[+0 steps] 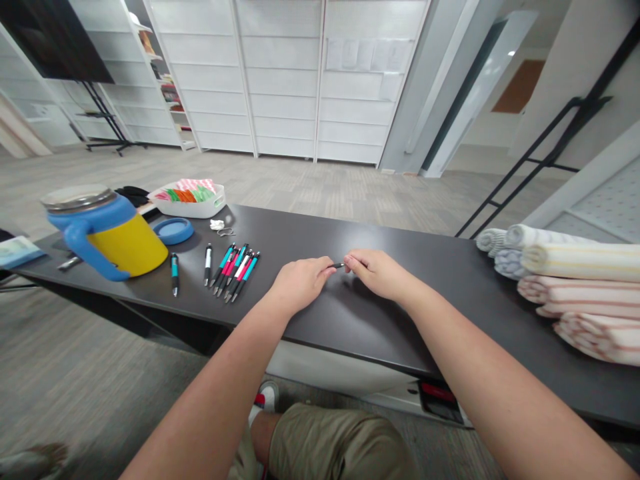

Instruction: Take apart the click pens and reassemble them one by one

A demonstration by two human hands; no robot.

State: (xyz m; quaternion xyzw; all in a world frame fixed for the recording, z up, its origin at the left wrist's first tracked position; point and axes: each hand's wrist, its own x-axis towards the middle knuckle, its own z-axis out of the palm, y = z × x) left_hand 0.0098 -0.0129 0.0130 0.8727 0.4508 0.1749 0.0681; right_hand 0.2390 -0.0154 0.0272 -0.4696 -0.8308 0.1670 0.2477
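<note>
While the yellow mug [125,243] and the loose pens [235,265] lie at left, the left hand [299,283] and right hand [377,272] at frame centre pinch one small pen part [339,265] between fingertips, seemingly mid-assembly, calling for careful alignment.

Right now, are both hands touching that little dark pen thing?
Touching. The head view shows the left hand and the right hand meeting over the small dark pen part, with fingertips of each pinching one end of it above the table.
</note>
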